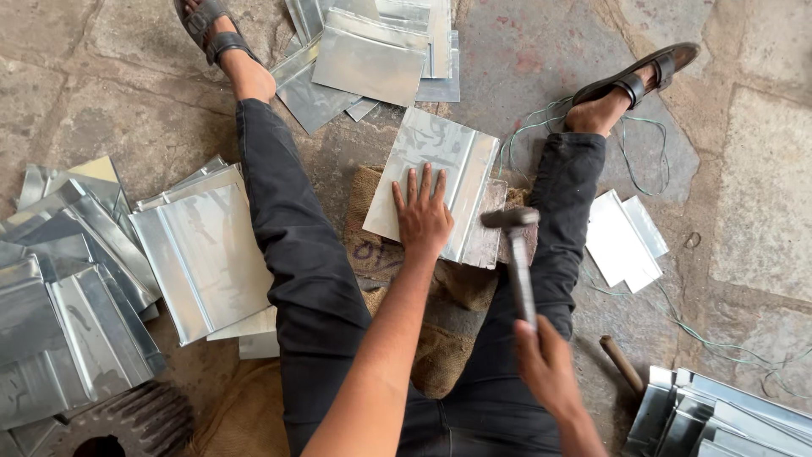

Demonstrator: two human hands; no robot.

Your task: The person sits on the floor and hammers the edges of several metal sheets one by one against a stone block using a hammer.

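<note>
At centre frame I see my left hand [423,218] pressed flat, fingers spread, pinning the metal sheet [436,182] on the burlap sack [440,338] so it stays put. My right hand [545,366], lower right, is wrapped around the hammer [516,254], its head over the sheet's folded edge.

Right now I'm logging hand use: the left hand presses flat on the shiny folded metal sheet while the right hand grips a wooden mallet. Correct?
Not quite. The head view shows the right hand gripping a metal-headed hammer, not a wooden mallet. The left hand does press flat on the shiny folded metal sheet.
</note>
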